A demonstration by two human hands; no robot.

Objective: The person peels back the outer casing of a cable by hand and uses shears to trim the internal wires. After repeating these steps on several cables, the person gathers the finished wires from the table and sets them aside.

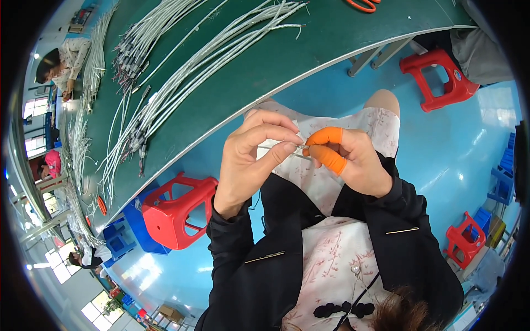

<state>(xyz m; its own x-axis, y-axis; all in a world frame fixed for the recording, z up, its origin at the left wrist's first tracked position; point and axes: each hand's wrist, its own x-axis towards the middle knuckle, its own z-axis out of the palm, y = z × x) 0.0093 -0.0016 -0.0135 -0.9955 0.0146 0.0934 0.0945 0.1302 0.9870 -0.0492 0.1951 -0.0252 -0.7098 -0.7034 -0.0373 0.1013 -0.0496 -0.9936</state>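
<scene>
We've got a thin grey cable [304, 147] pinched out in front of us, and the bit we can see sits at the fingertips of both hands. Our left hand [243, 157] has thumb and index nearly together on it, other fingers loosely curled, while our right hand [361, 160] nips it from the opposite side, thumb and forefinger in orange finger covers [329, 160]. Writing-wise, we only spot a round sticker [457, 75] on a red stool [448, 62], too small for us to read. The cable's long axis runs roughly left to right, hand to hand, but we can't tell which way its end points because fingers hide it. More pale cables [163, 102] lie bunched on the green table [265, 71]
</scene>
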